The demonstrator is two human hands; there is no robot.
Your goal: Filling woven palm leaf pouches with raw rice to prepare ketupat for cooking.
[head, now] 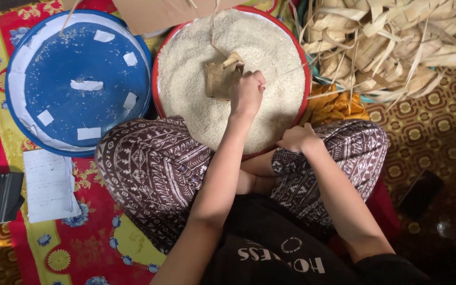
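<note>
The left hand (247, 94) reaches out over a red-rimmed basin (295, 47) heaped with white rice (196, 74). Its fingers are curled closed around the lower right edge of a woven palm-leaf pouch (220, 78), which sits on the rice just at the hand's nine o'clock, touching the knuckles. The pouch stands partly sunk in the grains near the basin's centre, with a thin leaf strip rising from its top toward twelve o'clock.

The right hand (297, 140) rests at the basin's rim at about five o'clock, on the patterned trouser knee (344, 148). Its fingers are folded in; whether they pinch anything cannot be told from this angle, though a thin leaf strand runs close by it.

At nine o'clock from the basin lies a round blue lid (80, 84) dotted with stray grains and scraps of white paper. At two o'clock a pile of empty woven leaf pouches (391, 42) fills a basket, and a yellow cloth (336, 105) lies just below it. A white paper sheet (48, 184) rests on the red floral mat (96, 232) at seven o'clock.
</note>
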